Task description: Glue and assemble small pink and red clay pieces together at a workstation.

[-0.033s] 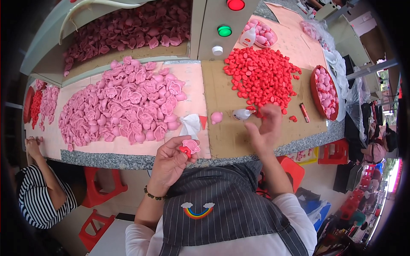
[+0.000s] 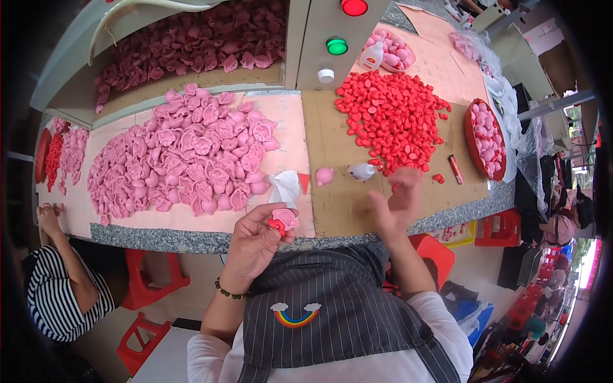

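In my left hand (image 2: 252, 246), closed near the table's front edge, are a pink cup-shaped moulded piece (image 2: 285, 219) with its hollow side showing and a red piece (image 2: 276, 225) against it. My right hand (image 2: 399, 207), slightly blurred, hangs over the brown board with thumb and fingers apart. A bit of red shows by its fingers; I cannot tell whether it lies on the board. Just beyond it lies a small white squeeze bottle (image 2: 362, 171) with a red tip. Left of the bottle sits a round pink piece (image 2: 324, 175). The heap of red pieces (image 2: 389, 118) is farther back.
Pink pieces form a large heap (image 2: 185, 153) on the left, beside a white tissue (image 2: 285, 187). A red basket (image 2: 485, 139) of pink pieces stands at right, near a red stick-shaped object (image 2: 454, 169). Another white bottle (image 2: 371, 56) stands farther back. A co-worker's hand (image 2: 48, 220) is far left.
My right hand has moved slightly toward me, away from the red heap and the lying bottle. My left hand stays in place with its pieces.
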### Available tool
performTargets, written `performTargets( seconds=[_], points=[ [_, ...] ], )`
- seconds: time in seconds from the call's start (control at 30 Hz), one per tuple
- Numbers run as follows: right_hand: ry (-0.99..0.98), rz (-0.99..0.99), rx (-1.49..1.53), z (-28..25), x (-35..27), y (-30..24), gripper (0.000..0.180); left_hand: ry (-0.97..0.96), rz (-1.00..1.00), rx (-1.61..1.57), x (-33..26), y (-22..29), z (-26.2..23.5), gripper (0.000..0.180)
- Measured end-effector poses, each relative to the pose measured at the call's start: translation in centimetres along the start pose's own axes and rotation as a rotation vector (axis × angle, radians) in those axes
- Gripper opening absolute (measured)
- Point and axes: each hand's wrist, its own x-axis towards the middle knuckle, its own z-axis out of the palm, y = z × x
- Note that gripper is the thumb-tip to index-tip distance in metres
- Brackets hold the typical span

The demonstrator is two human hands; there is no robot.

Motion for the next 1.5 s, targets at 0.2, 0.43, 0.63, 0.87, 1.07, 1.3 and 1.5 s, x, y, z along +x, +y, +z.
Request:
performTargets(
  seconds=[0.2,0.43,0.63,0.87,1.07,1.3,1.5],
  points=[
    [-0.386,0.002,-0.34,4.9,0.7,-4.4,0.036,-0.008,0.021,0.047,0.5,0.2,0.1,0.044],
    [-0.612,-0.09,-0.5,5.9,0.5,-4.1,0.026,0.015,0.09,0.133,-0.5,0.4,-0.5,0.046],
    [-0.353,0.811,1.065,3.2,0.3,-3.4,0.022,0.01,0.016,0.143,-0.6,0.8,0.5,0.047],
    [-0.313,0.953,1.485,2.6,-0.6,-2.0,0.025,-0.056,-0.07,0.076,0.1,-0.3,0.7,0.043],
    [-0.361,0.845,1.437,2.5,-1.1,-1.5,0.024,-0.028,-0.094,0.101,0.1,-0.6,1.0,0.045],
    [-0.344,0.963,1.489,2.2,-1.2,-2.0,0.027,-0.059,-0.101,0.058,0.3,-0.7,1.1,0.041],
    [-0.388,0.592,0.782,2.0,-0.5,-4.8,0.033,-0.074,-0.114,0.062,0.9,-1.2,1.0,0.039]
  ],
)
